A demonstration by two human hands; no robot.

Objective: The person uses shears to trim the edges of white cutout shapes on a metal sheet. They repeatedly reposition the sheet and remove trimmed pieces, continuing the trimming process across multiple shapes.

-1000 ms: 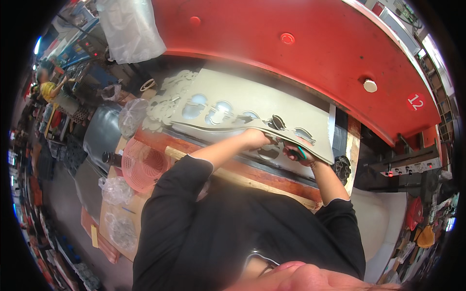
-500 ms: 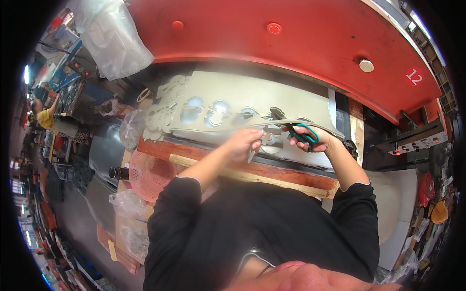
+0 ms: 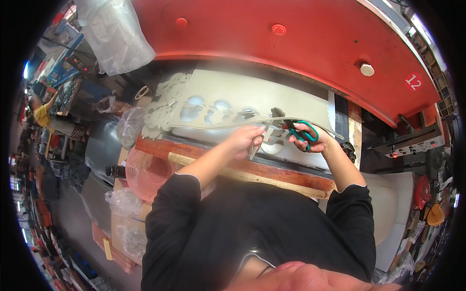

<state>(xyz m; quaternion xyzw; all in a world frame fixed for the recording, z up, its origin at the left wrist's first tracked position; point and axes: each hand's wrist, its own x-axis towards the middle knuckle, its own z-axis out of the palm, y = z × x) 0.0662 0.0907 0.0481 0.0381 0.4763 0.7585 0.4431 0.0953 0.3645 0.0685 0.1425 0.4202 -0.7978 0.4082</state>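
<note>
A pale beige sheet (image 3: 242, 92) lies on the worktop, with a row of rounded cut-out openings near its front edge. Its thin front rim is lifted and bows upward in front of me. My right hand (image 3: 318, 140) holds scissors (image 3: 312, 127) with green handles, their dark blades spread at the raised rim. To its left, my left hand (image 3: 242, 140) pinches a small pale piece (image 3: 254, 151) that hangs below the fingers. Whether that piece still joins the sheet is hidden. Several cut shapes (image 3: 158, 116) lie heaped at the sheet's left end.
A large red machine beam (image 3: 233, 36) spans the far side above the worktop. The red-and-wood front edge (image 3: 223, 167) runs before my body. At left stand a pink plastic basket (image 3: 145, 174) and clear plastic bags (image 3: 127, 201). A person (image 3: 42, 112) in yellow works far left.
The scissors' handles have spread wider apart in my right hand. My left hand stays nearly in place, with the pale piece slightly shifted. The whole view has moved a little.
</note>
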